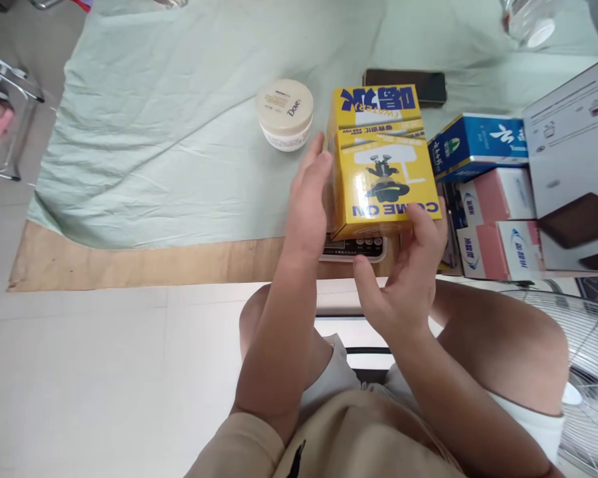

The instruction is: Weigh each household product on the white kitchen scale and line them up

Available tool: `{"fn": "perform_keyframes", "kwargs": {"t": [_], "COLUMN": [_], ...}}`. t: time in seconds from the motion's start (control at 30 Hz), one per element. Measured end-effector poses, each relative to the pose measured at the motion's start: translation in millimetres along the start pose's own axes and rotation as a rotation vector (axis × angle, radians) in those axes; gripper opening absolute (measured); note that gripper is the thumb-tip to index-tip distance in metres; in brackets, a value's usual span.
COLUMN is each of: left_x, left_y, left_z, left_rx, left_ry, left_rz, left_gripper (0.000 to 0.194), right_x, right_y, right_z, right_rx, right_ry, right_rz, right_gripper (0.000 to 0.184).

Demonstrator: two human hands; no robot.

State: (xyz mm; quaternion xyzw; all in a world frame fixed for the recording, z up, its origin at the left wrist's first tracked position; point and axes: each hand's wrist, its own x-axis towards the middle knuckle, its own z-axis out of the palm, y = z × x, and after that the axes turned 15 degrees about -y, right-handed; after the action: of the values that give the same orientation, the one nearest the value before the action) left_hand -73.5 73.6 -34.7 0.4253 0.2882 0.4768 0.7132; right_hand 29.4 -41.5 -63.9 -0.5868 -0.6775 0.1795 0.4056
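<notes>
A yellow box [381, 159] with blue lettering rests on a small scale [353, 249] near the front edge of the cloth. My left hand [309, 199] lies flat against the box's left side, fingers stretched out. My right hand [408, 265] touches the box's near right corner, fingers apart and slightly curled, thumb near the scale's buttons. Most of the scale is hidden under the box.
A white Dove jar [285, 114] stands left of the box on the pale green cloth [169, 133]. A dark phone [408, 85] lies behind it. Blue and pink tissue boxes [483, 192] and a large white carton [573, 146] crowd the right. A fan grille [588, 372] sits at lower right.
</notes>
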Motion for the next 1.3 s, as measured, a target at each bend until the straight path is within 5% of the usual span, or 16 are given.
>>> {"fn": "perform_keyframes", "kwargs": {"t": [0.17,0.3,0.43,0.73,0.97,1.3], "left_x": [-22.9,-28.8,-25.3,-21.4,-25.1,-27.0], "left_y": [15.9,17.2,7.1,5.8,12.8,9.1], "left_z": [-11.7,-17.2,-12.4,-0.9,3.6,7.5], "left_rx": [0.241,0.342,0.432,0.274,0.133,0.113], "left_ry": [0.096,0.029,-0.157,-0.194,0.054,0.014], "left_rz": [0.147,0.13,0.11,0.088,0.045,0.033], "left_gripper": [0.033,0.044,0.047,0.049,0.036,0.034], "right_x": [-52.0,-75.8,-64.1,-29.5,-37.6,-34.6], "right_y": [11.7,23.5,27.7,25.8,38.6,35.0], "right_z": [-14.8,-15.4,-10.7,-8.9,-10.5,-10.1], "right_rx": [0.058,0.073,0.096,0.169,0.242,0.345], "right_ry": [-0.023,-0.083,-0.135,-0.148,-0.09,-0.028], "right_rz": [-0.091,0.009,0.051,0.041,-0.032,-0.042], "right_gripper": [0.075,0.066,0.07,0.063,0.061,0.066]}}
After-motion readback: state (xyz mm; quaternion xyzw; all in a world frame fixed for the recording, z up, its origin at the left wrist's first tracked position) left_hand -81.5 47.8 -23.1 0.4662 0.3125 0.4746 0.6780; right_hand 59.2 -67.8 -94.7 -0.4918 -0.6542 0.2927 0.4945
